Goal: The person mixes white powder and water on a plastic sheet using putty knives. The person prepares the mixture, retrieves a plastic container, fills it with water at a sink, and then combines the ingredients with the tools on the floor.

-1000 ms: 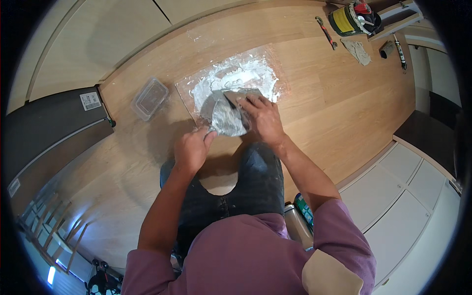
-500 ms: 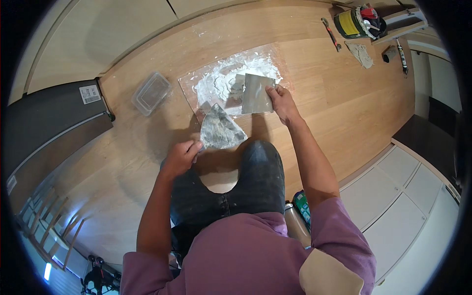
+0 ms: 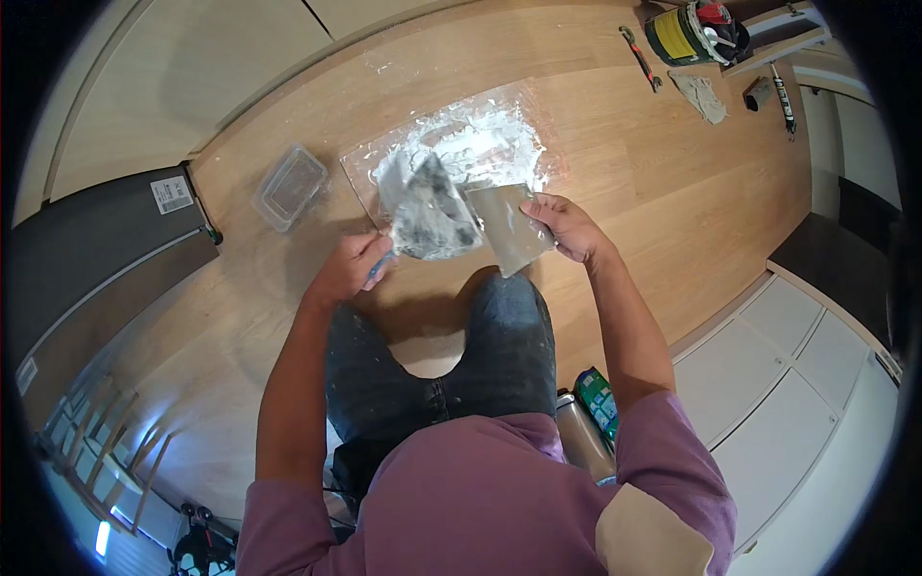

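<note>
My left hand [image 3: 357, 266] is closed around the blue handle of a wide putty knife [image 3: 437, 226]. Its fan-shaped metal blade is smeared with white and grey and hangs over the near edge of a clear sheet [image 3: 357, 173]. In my right hand [image 3: 570, 228], a flat rectangular metal scraper [image 3: 511, 235] is pinched by its right side, thumb on top. The scraper's left corner meets or overlaps the putty knife's blade; I cannot tell if they touch. White filler paste [image 3: 490, 144] is spread over the sheet beyond both tools.
A clear plastic tub [image 3: 291, 188] sits left of the sheet. At the far right are a wrench [image 3: 641, 60], a black and yellow bucket [image 3: 684, 36] of tools, a cloth [image 3: 699, 96] and a sealant tube [image 3: 784, 101]. Beside my right thigh stands a metal bottle [image 3: 582, 432].
The putty knife has moved away from me, over the sheet. The rectangular scraper has come nearer and tilted. The thick heap of filler on the sheet now looks thinner.
</note>
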A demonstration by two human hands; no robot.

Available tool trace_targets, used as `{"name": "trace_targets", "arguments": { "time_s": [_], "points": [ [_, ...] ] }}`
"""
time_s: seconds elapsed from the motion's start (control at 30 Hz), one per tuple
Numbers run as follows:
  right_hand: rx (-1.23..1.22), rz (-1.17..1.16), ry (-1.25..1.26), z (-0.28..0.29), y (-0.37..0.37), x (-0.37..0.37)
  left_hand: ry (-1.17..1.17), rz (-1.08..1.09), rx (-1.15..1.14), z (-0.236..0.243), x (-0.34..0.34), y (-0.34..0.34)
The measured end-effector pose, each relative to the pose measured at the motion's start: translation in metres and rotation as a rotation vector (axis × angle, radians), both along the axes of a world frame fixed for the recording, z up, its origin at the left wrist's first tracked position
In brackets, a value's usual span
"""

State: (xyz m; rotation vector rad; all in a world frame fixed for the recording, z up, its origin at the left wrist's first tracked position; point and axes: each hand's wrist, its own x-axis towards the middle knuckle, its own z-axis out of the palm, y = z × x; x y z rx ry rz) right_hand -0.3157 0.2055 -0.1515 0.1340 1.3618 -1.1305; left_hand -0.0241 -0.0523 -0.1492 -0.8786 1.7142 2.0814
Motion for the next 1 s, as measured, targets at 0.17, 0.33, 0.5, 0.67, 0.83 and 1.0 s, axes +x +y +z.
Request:
{"name": "trace_targets", "arguments": {
  "time_s": [0.17,0.33,0.5,0.67,0.83,1.0],
  "points": [
    [0.055,-0.065,0.361,-0.04,0.037,0.013,-0.062,0.227,-0.087,0.004,0.042,0.013],
    [0.181,-0.392,0.492,-0.103,0.044,0.063,-0.155,0.326,-0.186,-0.009,0.115,0.042],
    [0.226,-0.553,0.653,-0.131,0.006,0.088,-0.214,0.41,-0.203,-0.005,0.157,0.06],
    [0.22,-0.425,0.986,-0.151,-0.029,0.043,-0.196,0.563,-0.169,-0.015,0.166,0.064],
    [0.202,-0.085,1.208,-0.17,-0.042,-0.058,-0.162,0.591,-0.115,-0.022,0.151,0.067],
    [0.195,0.467,1.186,-0.128,-0.13,-0.066,-0.168,0.611,-0.139,-0.017,0.168,0.066]
  ]
}}
